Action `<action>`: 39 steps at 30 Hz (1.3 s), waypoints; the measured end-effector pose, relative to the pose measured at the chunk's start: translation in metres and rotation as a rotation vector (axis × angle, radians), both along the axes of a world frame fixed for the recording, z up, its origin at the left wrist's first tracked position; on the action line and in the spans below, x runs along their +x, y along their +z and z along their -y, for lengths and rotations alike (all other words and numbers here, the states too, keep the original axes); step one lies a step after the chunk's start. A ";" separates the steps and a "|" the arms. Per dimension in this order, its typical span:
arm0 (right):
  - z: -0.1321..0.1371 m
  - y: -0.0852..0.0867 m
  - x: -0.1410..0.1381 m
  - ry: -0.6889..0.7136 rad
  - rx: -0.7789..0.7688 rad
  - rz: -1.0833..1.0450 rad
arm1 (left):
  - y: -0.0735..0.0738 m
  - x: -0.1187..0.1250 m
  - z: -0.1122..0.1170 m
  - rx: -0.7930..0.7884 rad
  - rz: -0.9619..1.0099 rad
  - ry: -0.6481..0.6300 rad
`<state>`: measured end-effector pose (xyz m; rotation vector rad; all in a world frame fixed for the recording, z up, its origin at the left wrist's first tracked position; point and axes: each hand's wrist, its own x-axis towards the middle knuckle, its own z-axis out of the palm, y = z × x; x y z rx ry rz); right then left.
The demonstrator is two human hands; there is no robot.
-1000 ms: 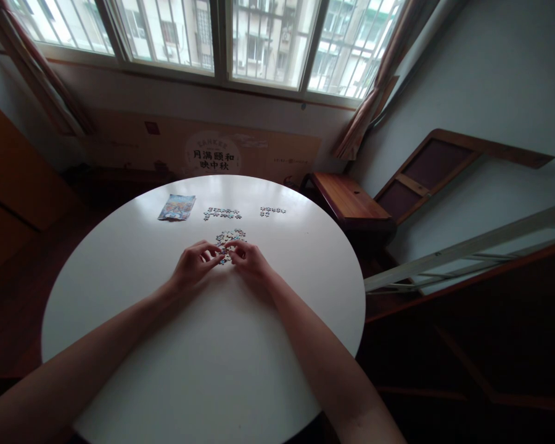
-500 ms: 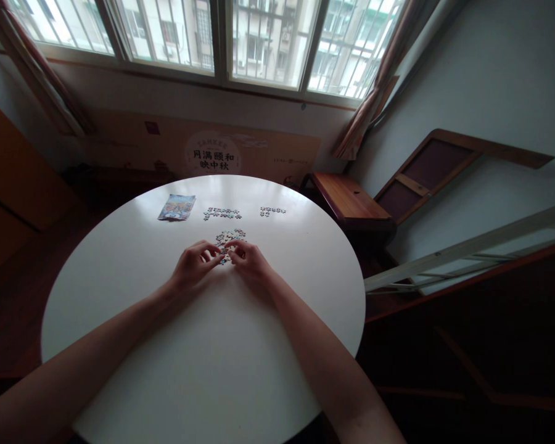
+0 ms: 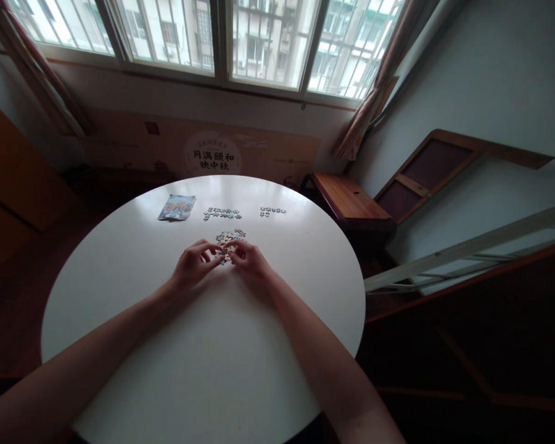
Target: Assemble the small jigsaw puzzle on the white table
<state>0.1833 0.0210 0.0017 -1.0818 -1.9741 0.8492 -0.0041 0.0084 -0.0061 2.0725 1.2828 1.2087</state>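
Observation:
A loose pile of small jigsaw puzzle pieces (image 3: 231, 235) lies on the round white table (image 3: 198, 364). At the near side of this pile, my left hand (image 3: 195, 262) has its fingers curled, with thumb and fingertips around a small dark-coloured puzzle piece (image 3: 224, 250). From the other side my right hand (image 3: 248, 259) meets it, its index finger and thumb bent in at the same piece. The fingertips are small in view and partly cover the pieces beneath them.
Beyond the pile are a wider group of puzzle pieces (image 3: 222, 213) and a smaller group (image 3: 272, 211) to its right. A colourful picture packet (image 3: 177, 208) lies at the far left. A wooden stool (image 3: 351, 196) stands past the table's right edge.
Both hands stay almost in place. The piece between the fingertips now looks darker and more coloured than before; the other groups and the packet are unmoved.

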 end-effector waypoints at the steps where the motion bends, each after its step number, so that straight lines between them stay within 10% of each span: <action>1: 0.000 0.000 0.000 -0.003 -0.001 -0.002 | 0.000 0.000 0.000 0.003 0.002 0.005; 39: -0.001 -0.004 0.000 0.000 -0.012 -0.025 | 0.003 0.001 0.002 -0.011 0.025 0.020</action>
